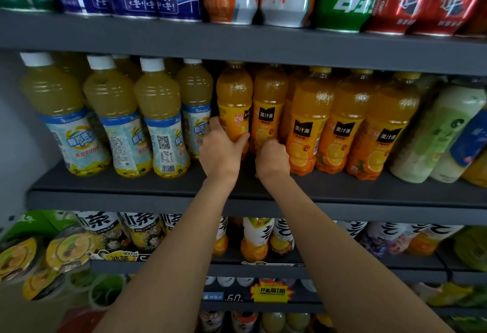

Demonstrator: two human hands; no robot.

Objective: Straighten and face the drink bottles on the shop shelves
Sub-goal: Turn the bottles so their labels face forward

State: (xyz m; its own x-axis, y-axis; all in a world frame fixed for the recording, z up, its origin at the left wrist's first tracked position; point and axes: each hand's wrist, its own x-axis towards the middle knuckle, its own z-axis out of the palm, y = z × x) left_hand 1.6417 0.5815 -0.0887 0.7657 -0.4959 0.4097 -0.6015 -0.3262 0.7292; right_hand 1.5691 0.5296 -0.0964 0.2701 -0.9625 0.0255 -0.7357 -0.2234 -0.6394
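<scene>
The dark grey shelf [126, 187] runs across in front of me, with a shelf of cans above it and more drinks on the shelves below. On its left stands a row of pale yellow juice bottles [158, 119] with white caps; on its right stand orange juice bottles [342, 124] with black label patches facing out. Between those rows, set further back, are two more orange bottles. My left hand [221, 152] grips the lower body of the left orange bottle [234, 100], thumb on one side and fingers curled round the other; its label is turned partly sideways. My right hand [272, 160] curls round the base of the second orange bottle [267, 111] just beside it, whose black patch faces forward.
</scene>
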